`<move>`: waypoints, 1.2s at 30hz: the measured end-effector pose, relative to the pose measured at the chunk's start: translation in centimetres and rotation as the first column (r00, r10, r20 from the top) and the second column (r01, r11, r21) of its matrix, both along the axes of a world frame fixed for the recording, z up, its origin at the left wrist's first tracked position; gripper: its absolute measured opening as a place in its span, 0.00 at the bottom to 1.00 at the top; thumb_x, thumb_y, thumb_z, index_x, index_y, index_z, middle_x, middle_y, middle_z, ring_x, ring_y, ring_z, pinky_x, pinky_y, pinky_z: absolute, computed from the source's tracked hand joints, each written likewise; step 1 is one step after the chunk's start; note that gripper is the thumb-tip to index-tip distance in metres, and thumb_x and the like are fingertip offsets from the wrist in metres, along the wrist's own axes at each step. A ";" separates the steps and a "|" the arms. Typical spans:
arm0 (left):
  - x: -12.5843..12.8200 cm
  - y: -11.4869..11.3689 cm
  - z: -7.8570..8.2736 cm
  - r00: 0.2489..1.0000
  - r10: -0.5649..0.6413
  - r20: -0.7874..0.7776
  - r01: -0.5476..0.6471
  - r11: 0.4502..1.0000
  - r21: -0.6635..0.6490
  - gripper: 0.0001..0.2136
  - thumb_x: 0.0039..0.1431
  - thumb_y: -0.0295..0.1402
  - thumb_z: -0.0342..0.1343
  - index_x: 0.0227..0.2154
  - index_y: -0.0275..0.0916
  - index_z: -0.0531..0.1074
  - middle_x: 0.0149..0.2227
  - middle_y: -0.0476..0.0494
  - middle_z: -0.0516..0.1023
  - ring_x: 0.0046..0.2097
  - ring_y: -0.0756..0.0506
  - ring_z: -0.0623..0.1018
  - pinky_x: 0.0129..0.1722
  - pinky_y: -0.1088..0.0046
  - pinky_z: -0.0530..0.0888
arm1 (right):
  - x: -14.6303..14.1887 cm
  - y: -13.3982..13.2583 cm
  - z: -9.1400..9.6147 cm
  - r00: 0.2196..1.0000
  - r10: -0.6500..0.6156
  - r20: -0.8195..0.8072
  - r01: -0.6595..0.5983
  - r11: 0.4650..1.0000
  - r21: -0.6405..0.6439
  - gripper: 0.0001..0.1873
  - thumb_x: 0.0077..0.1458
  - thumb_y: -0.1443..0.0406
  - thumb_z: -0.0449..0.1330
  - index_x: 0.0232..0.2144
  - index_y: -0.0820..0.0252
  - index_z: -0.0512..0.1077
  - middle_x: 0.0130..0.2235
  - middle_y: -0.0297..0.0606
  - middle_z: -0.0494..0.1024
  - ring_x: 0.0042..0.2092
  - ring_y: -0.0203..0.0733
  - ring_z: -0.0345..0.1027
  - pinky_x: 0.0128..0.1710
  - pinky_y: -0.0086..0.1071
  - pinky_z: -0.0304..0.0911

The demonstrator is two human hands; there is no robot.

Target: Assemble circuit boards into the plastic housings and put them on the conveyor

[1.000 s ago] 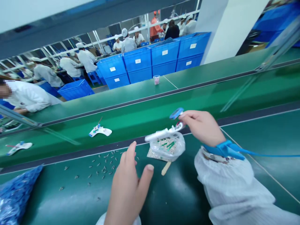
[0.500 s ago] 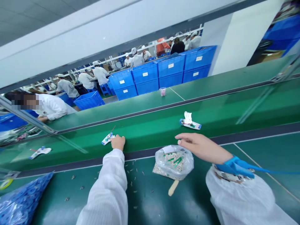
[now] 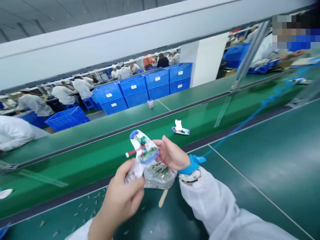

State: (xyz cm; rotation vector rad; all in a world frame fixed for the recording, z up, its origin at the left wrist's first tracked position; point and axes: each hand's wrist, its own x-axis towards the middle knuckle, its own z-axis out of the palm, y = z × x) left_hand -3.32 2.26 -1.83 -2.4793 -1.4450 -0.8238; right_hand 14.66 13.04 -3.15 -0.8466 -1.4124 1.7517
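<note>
My left hand (image 3: pixel 122 193) is closed on the lower end of a white plastic housing (image 3: pixel 136 144) with blue ends, green circuit boards and a short red lead. The housing is held tilted in the air above the bench. Close against its right edge is my right hand (image 3: pixel 173 155), thumb apart and fingers loosely curved, some hidden behind the housing; whether they touch it I cannot tell. A blue strap circles the right wrist. Below both hands sits a clear bag (image 3: pixel 162 181) of small metal pieces and green strips, with a flat wooden stick (image 3: pixel 163 198) poking out beneath it.
On the green conveyor belt (image 3: pixel 100 155) lies another housing (image 3: pixel 181 130) beyond my right hand. Small metal pieces (image 3: pixel 86 209) are scattered at the left of the bench. A cup (image 3: pixel 150 104) stands on the far ledge; blue crates (image 3: pixel 133 88) and people are beyond. A blue cord (image 3: pixel 233 130) runs right.
My left hand has lifted a housing off the belt and brought it toward me, over the bag. My right hand has come in beside it. The view has swung to the right.
</note>
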 end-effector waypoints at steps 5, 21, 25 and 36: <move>2.5 -1.9 1.4 0.954 -0.215 -0.208 0.238 0.967 0.089 0.09 0.56 0.23 0.49 0.34 0.43 0.72 0.47 0.40 0.64 0.39 0.47 0.72 0.32 0.75 0.69 | 0.1 -2.6 1.2 0.725 0.250 -0.641 -0.387 0.919 -0.078 0.30 0.51 0.44 0.52 0.41 0.64 0.69 0.30 0.38 0.75 0.30 0.38 0.68 0.32 0.32 0.63; 6.6 -1.1 -1.4 -0.072 0.665 0.743 0.756 0.522 -0.395 0.14 0.47 0.44 0.62 0.29 0.37 0.76 0.19 0.48 0.77 0.18 0.52 0.74 0.19 0.82 0.69 | 1.7 -4.3 1.7 0.900 0.126 -0.418 0.110 0.861 0.497 0.26 0.53 0.49 0.59 0.47 0.61 0.66 0.34 0.37 0.70 0.30 0.33 0.61 0.29 0.27 0.58; 6.8 -0.3 -3.3 0.035 0.762 0.646 0.889 0.272 -0.369 0.24 0.45 0.53 0.60 0.24 0.31 0.76 0.16 0.41 0.76 0.14 0.48 0.73 0.11 0.82 0.65 | 1.9 -4.0 1.9 0.962 0.173 -0.213 0.033 0.699 0.714 0.27 0.54 0.48 0.56 0.46 0.63 0.67 0.32 0.38 0.71 0.31 0.34 0.63 0.32 0.29 0.61; 5.9 -0.3 -3.7 -0.018 0.745 0.667 0.953 0.214 -0.213 0.17 0.39 0.42 0.67 0.22 0.30 0.75 0.17 0.41 0.76 0.15 0.50 0.72 0.11 0.83 0.67 | 1.3 -4.3 2.2 0.986 0.155 -0.063 -0.019 0.481 0.877 0.26 0.56 0.48 0.54 0.44 0.64 0.67 0.32 0.39 0.75 0.34 0.36 0.68 0.38 0.30 0.63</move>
